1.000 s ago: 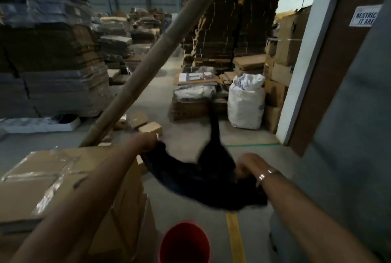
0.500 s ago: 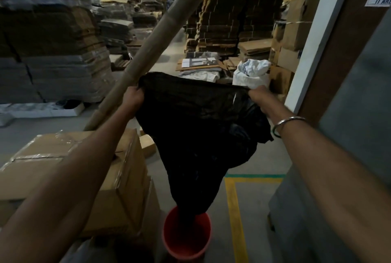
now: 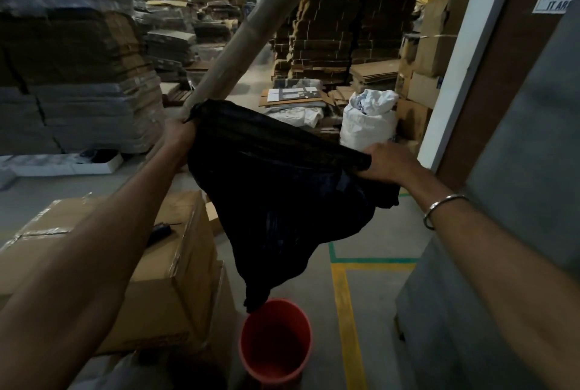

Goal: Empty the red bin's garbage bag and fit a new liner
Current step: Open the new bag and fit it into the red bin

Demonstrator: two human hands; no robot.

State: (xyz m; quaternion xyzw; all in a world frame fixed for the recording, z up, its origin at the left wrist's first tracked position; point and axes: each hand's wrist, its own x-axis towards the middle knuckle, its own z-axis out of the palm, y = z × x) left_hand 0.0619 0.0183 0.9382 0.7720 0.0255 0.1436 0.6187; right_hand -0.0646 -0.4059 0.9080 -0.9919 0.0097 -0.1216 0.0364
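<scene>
A black plastic liner (image 3: pixel 282 195) hangs spread between both hands above the floor. My left hand (image 3: pixel 177 135) grips its upper left corner and my right hand (image 3: pixel 389 160) grips its right edge, lower down. The liner narrows to a point that dangles just over the far rim of the red bin (image 3: pixel 276 342). The bin stands upright on the concrete floor and shows a bare red inside.
Taped cardboard boxes (image 3: pixel 169 264) are stacked left of the bin. A thick pole (image 3: pixel 251 31) leans across the aisle. A full white sack (image 3: pixel 368 121) stands ahead, near a door frame (image 3: pixel 464 53). A grey surface (image 3: pixel 489 295) fills the right. Yellow and green floor lines (image 3: pixel 345 295) run beside the bin.
The liner was bunched low between my hands, then was swung up and spread out. Now my right hand has dropped lower, tilting the top edge, and the liner's tip has lifted to the bin's rim.
</scene>
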